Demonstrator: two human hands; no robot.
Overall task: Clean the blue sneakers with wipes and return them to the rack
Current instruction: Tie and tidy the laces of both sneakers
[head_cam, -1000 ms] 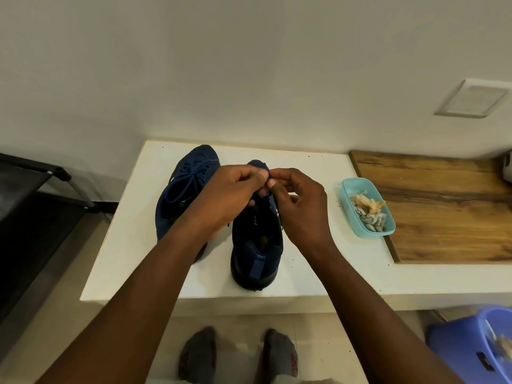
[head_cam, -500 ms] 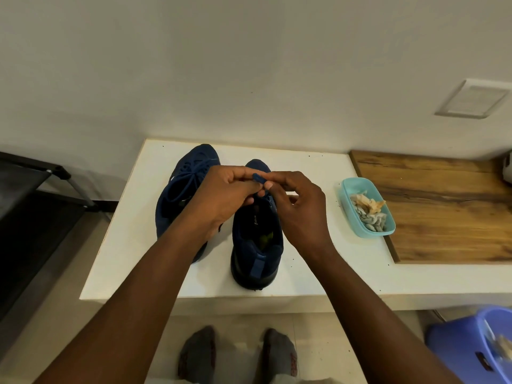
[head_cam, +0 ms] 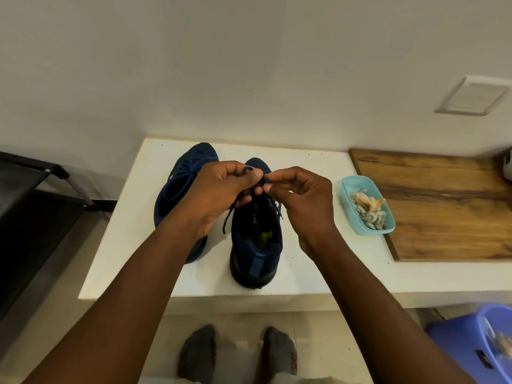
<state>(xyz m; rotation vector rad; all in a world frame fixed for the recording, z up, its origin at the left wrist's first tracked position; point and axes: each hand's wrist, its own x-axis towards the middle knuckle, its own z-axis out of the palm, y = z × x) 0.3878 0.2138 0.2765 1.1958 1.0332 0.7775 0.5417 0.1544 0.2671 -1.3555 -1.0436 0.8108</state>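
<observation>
- Blue sneakers (head_cam: 256, 245) stand side by side on a white table (head_cam: 124, 245), not yet on the dark rack (head_cam: 33, 217) at left.
- Over the right-side sneaker, the left hand (head_cam: 219, 195) and right hand (head_cam: 302, 203) each pinch its lace (head_cam: 227, 217), apparently tying it.
- Teal tub (head_cam: 357, 182) holds crumpled, soiled wipes (head_cam: 368, 210), so wiping looks finished; racking remains.

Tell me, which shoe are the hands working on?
The shoe nearer the tray: left hand and right hand pinch its lace. The other shoe stands left of it.

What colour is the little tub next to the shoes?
The tub is pale turquoise, clearest in head view.
</observation>
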